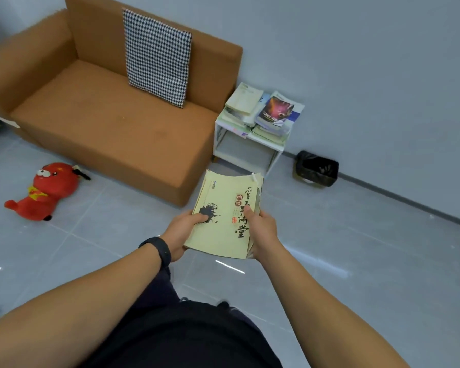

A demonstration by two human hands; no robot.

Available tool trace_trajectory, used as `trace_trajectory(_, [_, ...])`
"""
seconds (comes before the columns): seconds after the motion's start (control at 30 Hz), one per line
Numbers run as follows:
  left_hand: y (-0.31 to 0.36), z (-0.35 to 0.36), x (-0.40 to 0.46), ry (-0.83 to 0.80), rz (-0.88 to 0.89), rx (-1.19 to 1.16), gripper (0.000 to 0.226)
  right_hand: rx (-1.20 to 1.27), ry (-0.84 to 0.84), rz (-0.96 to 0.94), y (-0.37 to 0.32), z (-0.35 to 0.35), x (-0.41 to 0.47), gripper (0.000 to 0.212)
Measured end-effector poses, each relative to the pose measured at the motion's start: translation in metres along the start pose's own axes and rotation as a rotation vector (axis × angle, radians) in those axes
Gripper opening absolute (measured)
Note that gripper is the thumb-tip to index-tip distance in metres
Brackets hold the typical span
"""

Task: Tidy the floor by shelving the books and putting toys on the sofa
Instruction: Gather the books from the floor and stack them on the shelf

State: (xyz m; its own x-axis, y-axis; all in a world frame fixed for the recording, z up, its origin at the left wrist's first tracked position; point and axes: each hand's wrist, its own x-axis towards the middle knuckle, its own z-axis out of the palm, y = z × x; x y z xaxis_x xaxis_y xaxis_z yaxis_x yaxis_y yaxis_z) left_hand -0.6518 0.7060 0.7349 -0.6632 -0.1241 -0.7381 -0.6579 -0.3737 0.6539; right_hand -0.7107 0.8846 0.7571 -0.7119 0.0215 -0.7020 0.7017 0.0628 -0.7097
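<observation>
A pale yellow book (223, 208) with black calligraphy on its cover is held flat in front of me, above the floor, with more books under it. My left hand (182, 232) grips its left edge, thumb on the cover. My right hand (262, 229) grips the right edge of the small stack. Beyond it stands a small white shelf (250, 152) with several books (260, 112) piled on top. A red plush toy (47, 191) lies on the floor at the left. The brown sofa (109, 128) sits behind it.
A houndstooth cushion (157, 57) leans on the sofa back. A black-lined waste bin (316, 168) stands against the wall, right of the shelf. Grey tiled floor (356, 248) stretches to the right and front.
</observation>
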Motion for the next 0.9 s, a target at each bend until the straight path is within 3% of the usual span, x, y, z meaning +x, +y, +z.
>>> trace_trajectory(0.3, [0.069, 0.072, 0.052, -0.044, 0.041, 0.079, 0.028, 0.083, 0.021, -0.026, -0.069, -0.046, 0.078, 0.015])
trace_trajectory(0.6, [0.156, 0.126, 0.152, -0.148, 0.005, 0.076, 0.028, -0.063, 0.141, -0.267, -0.168, -0.058, 0.182, 0.015])
trace_trajectory(0.9, [0.216, 0.193, 0.261, -0.045, -0.050, 0.028, 0.031, -0.153, 0.108, -0.205, -0.238, -0.072, 0.322, 0.016])
